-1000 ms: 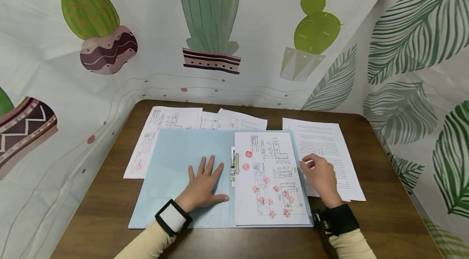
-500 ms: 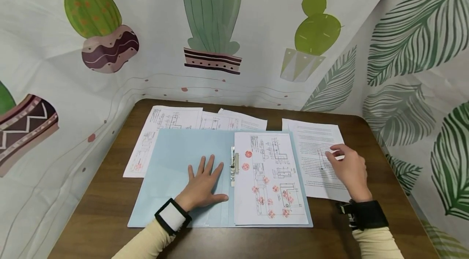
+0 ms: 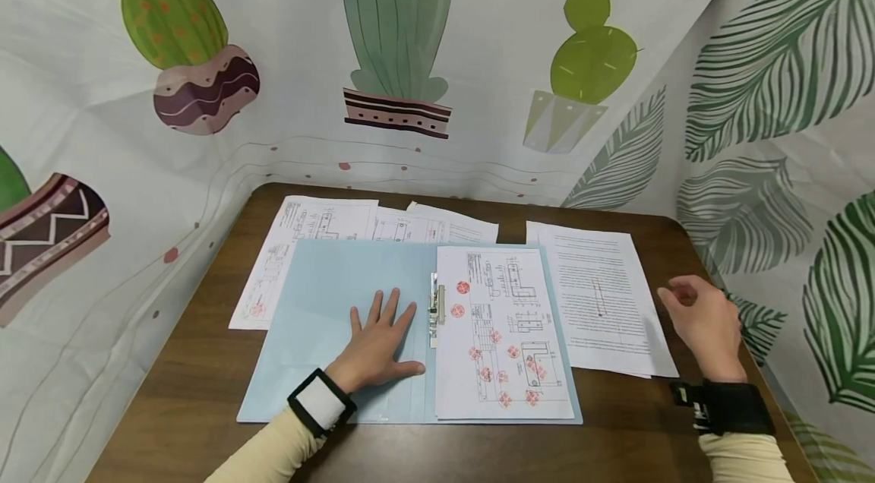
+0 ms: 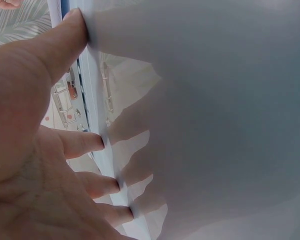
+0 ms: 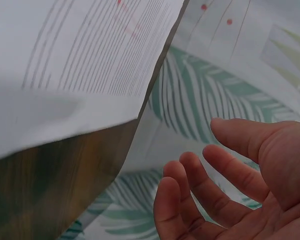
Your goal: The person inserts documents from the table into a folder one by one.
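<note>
A light blue folder (image 3: 328,278) lies opened flat on the table, a metal clip (image 3: 435,308) along its middle. My left hand (image 3: 374,346) rests on the folder's left cover with fingers spread; in the left wrist view its fingertips meet the glossy cover (image 4: 230,115). On the right side of the folder lies a sheet with line drawings and red stamps (image 3: 502,331). My right hand (image 3: 704,320) is to the right of the printed text pages (image 3: 598,293), holding nothing. The right wrist view shows its fingers (image 5: 217,200) loosely bent and apart from the paper.
Several drawing sheets (image 3: 328,213) stick out from under the folder at the back left. The brown table (image 3: 437,453) ends at a wall cloth (image 3: 478,156) printed with cacti and leaves.
My right hand has moved right, from the folder's right edge across the text pages to the table's right side. My left hand has stayed on the folder.
</note>
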A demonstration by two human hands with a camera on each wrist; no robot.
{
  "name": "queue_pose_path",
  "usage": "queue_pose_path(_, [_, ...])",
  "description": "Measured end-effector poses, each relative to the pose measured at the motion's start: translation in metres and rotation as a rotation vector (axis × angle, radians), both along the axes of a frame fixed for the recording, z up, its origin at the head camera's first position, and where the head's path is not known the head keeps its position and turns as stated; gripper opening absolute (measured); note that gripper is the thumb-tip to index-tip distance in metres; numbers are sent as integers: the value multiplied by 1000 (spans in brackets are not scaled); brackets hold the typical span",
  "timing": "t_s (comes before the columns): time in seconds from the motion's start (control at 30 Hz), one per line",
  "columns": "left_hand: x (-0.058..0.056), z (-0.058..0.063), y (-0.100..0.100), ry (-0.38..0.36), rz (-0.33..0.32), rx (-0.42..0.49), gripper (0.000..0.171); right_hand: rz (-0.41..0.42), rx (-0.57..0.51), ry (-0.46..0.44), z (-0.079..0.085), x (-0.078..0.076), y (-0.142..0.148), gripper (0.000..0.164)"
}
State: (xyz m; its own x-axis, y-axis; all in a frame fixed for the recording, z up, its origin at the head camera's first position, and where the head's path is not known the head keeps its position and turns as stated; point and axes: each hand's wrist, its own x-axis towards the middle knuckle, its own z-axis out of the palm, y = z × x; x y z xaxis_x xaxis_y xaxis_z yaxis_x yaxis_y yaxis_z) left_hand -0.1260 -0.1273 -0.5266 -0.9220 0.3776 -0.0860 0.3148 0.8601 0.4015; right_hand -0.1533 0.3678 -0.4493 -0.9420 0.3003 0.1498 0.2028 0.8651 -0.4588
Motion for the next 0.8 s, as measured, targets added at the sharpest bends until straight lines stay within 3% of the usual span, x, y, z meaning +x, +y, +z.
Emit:
queue_pose_path(0.33, [0,0,0,5,-2,-9,103,28,45,48,-4,4,28,31])
queue_pose_path(0.8, [-1,0,0,2,1,-13,103,-44,20,-57,-15,-10,33,35])
